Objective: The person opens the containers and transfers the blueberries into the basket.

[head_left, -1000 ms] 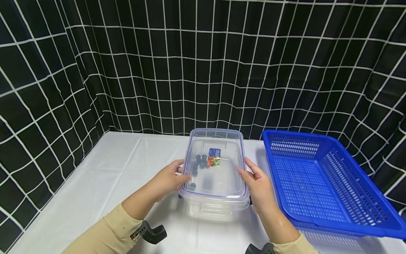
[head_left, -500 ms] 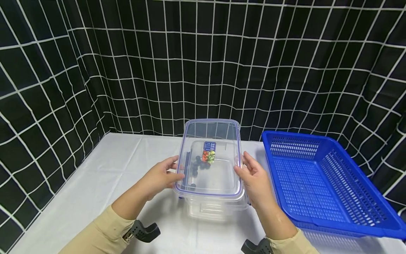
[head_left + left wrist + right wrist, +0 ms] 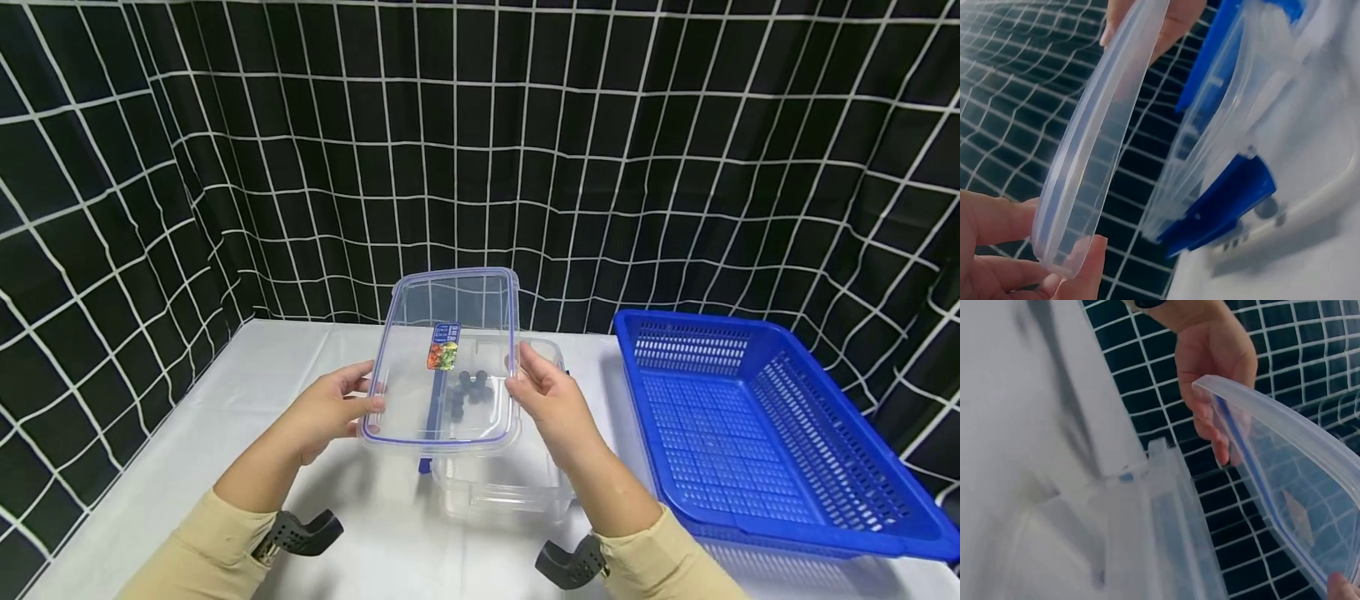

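Observation:
Both hands hold a clear plastic lid [image 3: 408,392] with a violet-blue seal, raised and tilted above a clear food container [image 3: 517,500]. My left hand [image 3: 322,412] grips its left edge, thumb on top and fingers beneath. At the right edge, my right hand [image 3: 558,408] pinches it between thumb and fingers. A colourful label [image 3: 443,346] is stuck on the lid. Through the lid, several small dark round things [image 3: 472,387] show in the container. A blue side latch [image 3: 1222,203] hangs outward from the container in the left wrist view.
A large blue plastic basket [image 3: 727,450] stands at the right, close to the container, with clear plastic [image 3: 810,562] showing under its front edge. White cloth [image 3: 247,375] covers the table. Black curtains with a white grid [image 3: 480,167] enclose the back and sides.
Both hands have lifted the lid off the container and carried it up and to the left, tilting it. The container and basket have stayed in place.

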Available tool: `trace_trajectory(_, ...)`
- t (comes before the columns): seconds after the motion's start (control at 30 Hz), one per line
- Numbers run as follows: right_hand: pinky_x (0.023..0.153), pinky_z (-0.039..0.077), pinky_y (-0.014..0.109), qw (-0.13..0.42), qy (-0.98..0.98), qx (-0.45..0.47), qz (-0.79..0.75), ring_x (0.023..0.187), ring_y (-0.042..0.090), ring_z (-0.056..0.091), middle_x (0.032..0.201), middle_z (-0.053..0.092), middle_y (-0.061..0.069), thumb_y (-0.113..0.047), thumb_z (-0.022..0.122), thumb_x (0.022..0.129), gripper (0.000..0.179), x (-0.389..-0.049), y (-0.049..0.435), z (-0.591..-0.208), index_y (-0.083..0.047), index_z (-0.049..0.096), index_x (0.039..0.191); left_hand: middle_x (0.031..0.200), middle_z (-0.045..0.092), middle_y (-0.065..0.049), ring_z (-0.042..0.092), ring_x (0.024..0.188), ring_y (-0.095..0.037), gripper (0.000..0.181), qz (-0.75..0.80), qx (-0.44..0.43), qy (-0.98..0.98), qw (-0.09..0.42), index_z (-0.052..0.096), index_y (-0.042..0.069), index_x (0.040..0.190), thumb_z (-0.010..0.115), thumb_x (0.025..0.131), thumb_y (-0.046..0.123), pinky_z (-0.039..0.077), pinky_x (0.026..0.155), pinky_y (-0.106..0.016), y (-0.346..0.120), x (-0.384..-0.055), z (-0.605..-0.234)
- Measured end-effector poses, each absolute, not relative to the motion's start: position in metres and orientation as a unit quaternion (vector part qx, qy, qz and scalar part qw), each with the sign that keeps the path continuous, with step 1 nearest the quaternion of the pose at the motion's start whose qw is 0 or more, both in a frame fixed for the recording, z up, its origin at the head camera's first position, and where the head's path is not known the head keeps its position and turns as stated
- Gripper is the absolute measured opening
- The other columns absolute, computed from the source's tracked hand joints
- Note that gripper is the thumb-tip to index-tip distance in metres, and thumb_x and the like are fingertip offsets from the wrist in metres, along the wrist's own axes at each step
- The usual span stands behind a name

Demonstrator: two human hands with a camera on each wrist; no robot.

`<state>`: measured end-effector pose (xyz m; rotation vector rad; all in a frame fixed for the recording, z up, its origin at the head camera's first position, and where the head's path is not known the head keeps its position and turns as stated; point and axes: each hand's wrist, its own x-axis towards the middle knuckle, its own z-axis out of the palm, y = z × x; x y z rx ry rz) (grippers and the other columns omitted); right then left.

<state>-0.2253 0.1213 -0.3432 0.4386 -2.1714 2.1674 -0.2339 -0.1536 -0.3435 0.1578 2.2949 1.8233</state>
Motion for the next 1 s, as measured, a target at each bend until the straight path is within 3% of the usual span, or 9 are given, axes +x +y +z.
trace_trajectory(0.17, 0.099, 0.041, 0.036, 0.03, -0.719, 0.105, 0.687, 0.121, 0.03, 0.046, 0.14, 0.036, 0.02, -0.003, 0.056, 0.088, 0.055, -0.231, 0.104, -0.342, 0.008, 0.032, 0.136, 0.115, 0.048, -0.015, 0.054, 0.095, -0.02, 0.063, 0.607, 0.043, 0.788, 0.092, 0.031, 0.004, 0.141, 0.061, 0.085, 0.008, 0.054, 0.08, -0.039, -0.172, -0.233, -0.34)
trace_trajectory(0.3, 0.097, 0.043, 0.041, 0.033, -0.719, 0.085, 0.689, 0.114, 0.03, 0.052, 0.133, 0.045, 0.019, -0.004, 0.06, 0.086, 0.055, -0.234, 0.087, -0.341, 0.004, 0.037, 0.135, 0.115, 0.046, -0.015, 0.053, 0.097, -0.02, 0.065, 0.6, 0.038, 0.794, 0.091, 0.03, 0.003, 0.141, 0.063, 0.085, 0.009, 0.053, 0.083, -0.042, -0.187, -0.232, -0.337)
trace_trajectory(0.67, 0.096, 0.044, 0.036, 0.013, -0.723, 0.098, 0.684, 0.116, 0.028, 0.051, 0.134, 0.045, 0.018, -0.003, 0.059, 0.086, 0.052, -0.229, 0.051, -0.347, 0.005, 0.039, 0.134, 0.122, 0.04, -0.016, 0.052, 0.096, -0.016, 0.069, 0.568, 0.029, 0.819, 0.072, 0.025, 0.003, 0.143, 0.062, 0.087, 0.019, 0.049, 0.089, -0.044, -0.225, -0.226, -0.33)
trace_trajectory(0.87, 0.101, 0.039, 0.037, -0.01, -0.746, 0.09, 0.659, 0.123, 0.024, 0.045, 0.137, 0.043, 0.013, -0.009, 0.061, 0.086, 0.055, -0.228, 0.032, -0.349, 0.0, 0.038, 0.136, 0.129, 0.038, -0.021, 0.053, 0.094, -0.011, 0.07, 0.567, 0.026, 0.82, 0.073, 0.025, 0.0, 0.142, 0.063, 0.087, 0.02, 0.051, 0.087, -0.038, -0.246, -0.228, -0.334)
trace_trajectory(1.0, 0.099, 0.041, 0.038, -0.018, -0.762, 0.078, 0.642, 0.119, 0.023, 0.049, 0.134, 0.046, 0.012, -0.013, 0.063, 0.085, 0.056, -0.227, 0.02, -0.351, -0.003, 0.04, 0.135, 0.13, 0.038, -0.023, 0.054, 0.092, -0.01, 0.068, 0.567, 0.025, 0.82, 0.076, 0.027, -0.002, 0.141, 0.063, 0.087, 0.018, 0.053, 0.083, -0.033, -0.259, -0.228, -0.34)
